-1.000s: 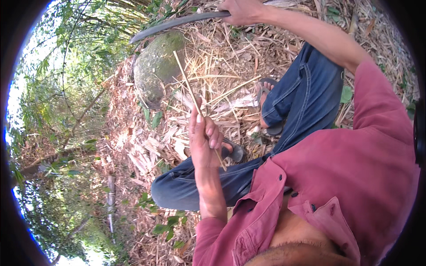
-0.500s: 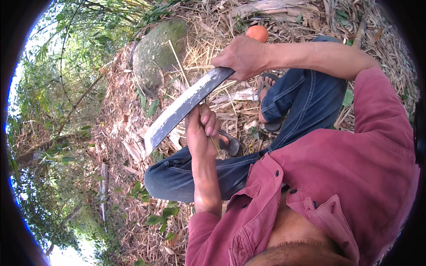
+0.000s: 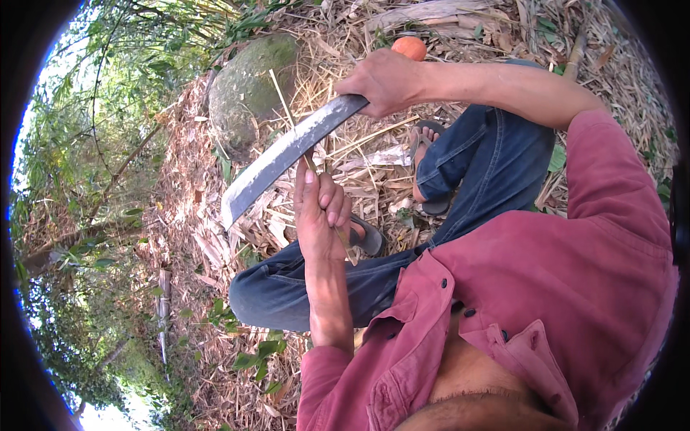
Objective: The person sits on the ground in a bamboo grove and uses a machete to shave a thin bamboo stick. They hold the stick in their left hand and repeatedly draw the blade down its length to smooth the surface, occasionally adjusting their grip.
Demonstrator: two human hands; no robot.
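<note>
Long knife (image 3: pixel 286 156) clamped in the right hand (image 3: pixel 384 85), blade crossing over; left hand (image 3: pixel 321 215) just below, pinching a thin strip (image 3: pixel 282 99) that passes behind the blade, contact unclear. Probably best: shallow angle, light pressure, fingertips clear.

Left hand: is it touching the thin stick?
Touching; the head view shows the left hand closed around the thin stick, whose ends emerge above and below.
</note>
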